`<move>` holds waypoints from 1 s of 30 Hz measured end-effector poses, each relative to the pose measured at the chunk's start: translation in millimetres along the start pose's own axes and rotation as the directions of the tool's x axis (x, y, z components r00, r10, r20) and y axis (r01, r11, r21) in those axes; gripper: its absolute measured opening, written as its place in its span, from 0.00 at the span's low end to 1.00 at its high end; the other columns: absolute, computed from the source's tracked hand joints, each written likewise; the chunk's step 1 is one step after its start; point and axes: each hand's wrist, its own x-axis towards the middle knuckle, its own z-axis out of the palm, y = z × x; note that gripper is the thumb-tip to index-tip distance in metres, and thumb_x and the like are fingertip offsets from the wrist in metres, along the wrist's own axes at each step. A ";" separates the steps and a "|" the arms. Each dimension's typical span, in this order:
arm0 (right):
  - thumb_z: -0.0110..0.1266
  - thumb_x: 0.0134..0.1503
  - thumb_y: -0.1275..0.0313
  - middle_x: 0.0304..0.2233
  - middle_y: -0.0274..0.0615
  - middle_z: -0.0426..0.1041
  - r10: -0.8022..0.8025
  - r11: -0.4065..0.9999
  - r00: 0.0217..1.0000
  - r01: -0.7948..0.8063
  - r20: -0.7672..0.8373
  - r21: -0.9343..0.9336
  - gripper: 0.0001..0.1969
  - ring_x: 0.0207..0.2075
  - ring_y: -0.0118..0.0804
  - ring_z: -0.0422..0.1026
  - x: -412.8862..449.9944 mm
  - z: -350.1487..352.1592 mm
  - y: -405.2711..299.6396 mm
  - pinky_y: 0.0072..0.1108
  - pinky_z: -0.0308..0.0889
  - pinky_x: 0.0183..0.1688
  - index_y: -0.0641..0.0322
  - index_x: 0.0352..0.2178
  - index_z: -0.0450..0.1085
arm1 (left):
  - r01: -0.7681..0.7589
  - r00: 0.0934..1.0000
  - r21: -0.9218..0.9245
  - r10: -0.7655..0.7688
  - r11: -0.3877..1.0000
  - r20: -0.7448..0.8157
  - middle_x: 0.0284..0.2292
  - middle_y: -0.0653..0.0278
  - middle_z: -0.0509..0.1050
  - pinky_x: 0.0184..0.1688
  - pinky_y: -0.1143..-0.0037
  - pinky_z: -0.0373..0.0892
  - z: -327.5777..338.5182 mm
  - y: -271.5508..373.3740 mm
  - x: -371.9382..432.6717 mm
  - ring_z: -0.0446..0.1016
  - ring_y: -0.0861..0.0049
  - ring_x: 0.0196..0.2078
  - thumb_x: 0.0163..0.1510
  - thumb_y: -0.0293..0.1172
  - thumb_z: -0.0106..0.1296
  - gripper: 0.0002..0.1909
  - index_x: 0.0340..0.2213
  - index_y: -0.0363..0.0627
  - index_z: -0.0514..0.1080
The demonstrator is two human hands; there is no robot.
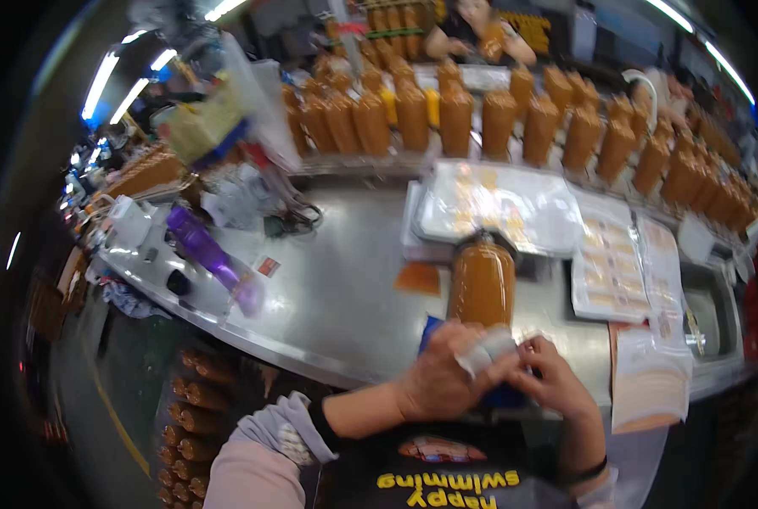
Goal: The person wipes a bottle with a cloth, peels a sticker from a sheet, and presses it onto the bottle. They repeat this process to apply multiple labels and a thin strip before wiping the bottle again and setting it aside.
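Observation:
A glossy brown bottle-shaped piece lies in front of me, its narrow end pointing away into a dark ring-like holder. At its near end, my left hand is closed around a small crumpled white piece, perhaps paper or cloth. My right hand has its fingertips bent close to that white piece; blur hides whether they pinch it. Something blue shows beneath and beside my hands.
A steel worktable carries white trays of small pieces and a printed sheet stack. A purple bottle lies left; a sink sits right. Brown pieces line the back; people work beyond. More stand below left.

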 end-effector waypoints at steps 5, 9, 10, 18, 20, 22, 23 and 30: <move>0.57 0.52 0.67 0.38 0.46 0.64 -0.059 0.992 0.998 0.054 0.038 0.111 0.09 0.42 0.46 0.62 16.8 -2.9 -18.2 0.30 0.58 0.48 0.63 0.28 0.70 | 0.215 0.972 0.118 -0.200 0.969 -0.125 0.52 0.51 0.64 0.53 0.59 0.56 -1.5 -8.5 -24.2 0.62 0.55 0.51 0.39 0.42 0.64 0.39 0.52 0.43 0.63; 0.55 0.55 0.67 0.40 0.42 0.62 -0.043 0.996 0.999 0.041 0.026 0.082 0.09 0.43 0.37 0.61 14.0 -4.6 -14.3 0.24 0.58 0.47 0.63 0.28 0.69 | 0.247 0.952 -0.080 -0.258 0.966 -0.165 0.50 0.52 0.65 0.52 0.60 0.56 10.3 -9.5 -27.4 0.63 0.56 0.50 0.44 0.38 0.62 0.33 0.51 0.43 0.64; 0.55 0.55 0.67 0.41 0.42 0.62 -0.036 0.996 0.999 0.034 0.027 0.083 0.09 0.43 0.36 0.61 12.5 -4.1 -12.2 0.24 0.57 0.48 0.63 0.27 0.69 | 0.262 0.943 -0.128 -0.282 0.957 -0.177 0.49 0.53 0.66 0.51 0.60 0.57 10.8 -7.1 -29.2 0.63 0.57 0.48 0.45 0.36 0.61 0.30 0.50 0.44 0.65; 0.52 0.57 0.68 0.40 0.43 0.61 -0.045 0.983 0.998 0.035 0.049 0.183 0.09 0.43 0.36 0.60 -1.5 -8.6 -17.3 0.23 0.57 0.47 0.63 0.27 0.68 | -0.107 0.990 0.010 0.108 0.994 -0.092 0.39 0.68 0.74 0.47 0.61 0.59 -7.7 -2.6 -49.3 0.65 0.68 0.43 0.43 0.27 0.56 0.14 0.34 0.57 0.71; 0.51 0.57 0.68 0.40 0.43 0.60 -0.049 0.981 0.998 0.039 0.048 0.191 0.09 0.43 0.36 0.60 -1.5 -7.2 -15.7 0.23 0.57 0.47 0.63 0.26 0.68 | -0.165 0.983 0.050 0.168 0.985 -0.078 0.39 0.69 0.74 0.48 0.62 0.59 -8.4 -4.8 -46.8 0.65 0.69 0.44 0.42 0.27 0.57 0.14 0.33 0.57 0.72; 0.53 0.55 0.69 0.40 0.47 0.64 -0.047 0.986 0.999 0.043 0.018 0.159 0.08 0.46 0.46 0.61 0.6 -4.3 -13.0 0.30 0.57 0.51 0.65 0.29 0.70 | -0.223 0.971 0.084 0.229 0.971 -0.068 0.39 0.70 0.74 0.48 0.63 0.59 -7.5 -9.3 -41.5 0.65 0.70 0.44 0.41 0.28 0.57 0.14 0.33 0.58 0.72; 0.53 0.55 0.69 0.40 0.47 0.64 -0.044 0.986 0.999 0.040 0.017 0.162 0.08 0.46 0.46 0.61 1.4 -3.3 -12.2 0.30 0.57 0.51 0.65 0.29 0.70 | -0.276 0.957 0.110 0.283 0.955 -0.060 0.38 0.71 0.74 0.49 0.63 0.58 -7.7 -10.3 -37.8 0.65 0.72 0.44 0.40 0.29 0.57 0.14 0.33 0.58 0.73; 0.53 0.55 0.68 0.40 0.45 0.63 -0.047 0.995 0.999 0.048 -0.015 0.089 0.08 0.46 0.44 0.60 3.5 2.0 -10.0 0.29 0.55 0.52 0.64 0.28 0.69 | -0.181 0.983 0.167 0.185 0.969 -0.008 0.44 0.69 0.73 0.60 0.61 0.51 8.9 -6.0 -11.7 0.65 0.70 0.51 0.43 0.35 0.59 0.15 0.37 0.60 0.74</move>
